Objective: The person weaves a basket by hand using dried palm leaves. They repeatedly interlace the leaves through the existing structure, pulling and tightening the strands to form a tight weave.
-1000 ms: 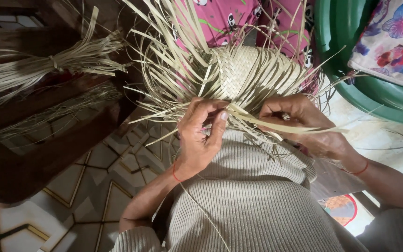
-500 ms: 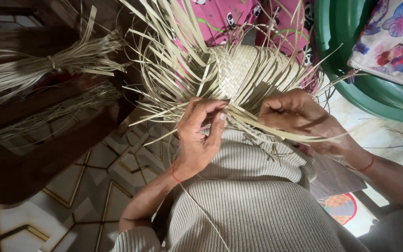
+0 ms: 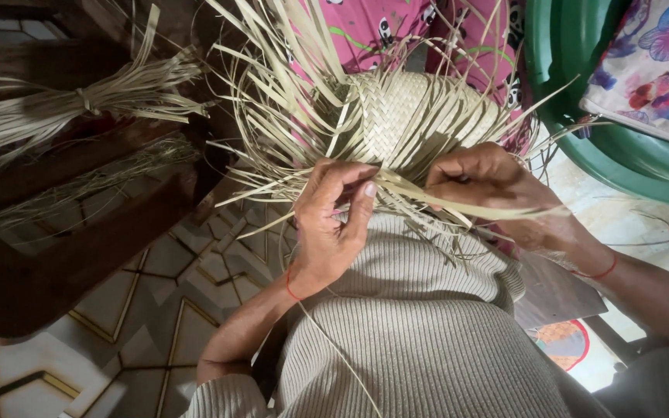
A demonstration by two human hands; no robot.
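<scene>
Below me lies a patterned tile floor [image 3: 156, 310]; dark wooden furniture [image 3: 63, 255] stands left, a green plastic tub [image 3: 582, 147] right.

Loose straw strips [image 3: 288, 93] (fanning outward) crowd the hands [image 3: 334, 217]; tiled floor [image 3: 156, 310] open.

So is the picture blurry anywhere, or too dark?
Head view: the hands, left hand and right hand, and the woven straw piece look sharp; the wooden furniture sits in deep shadow; the floor at right glares bright.
</scene>
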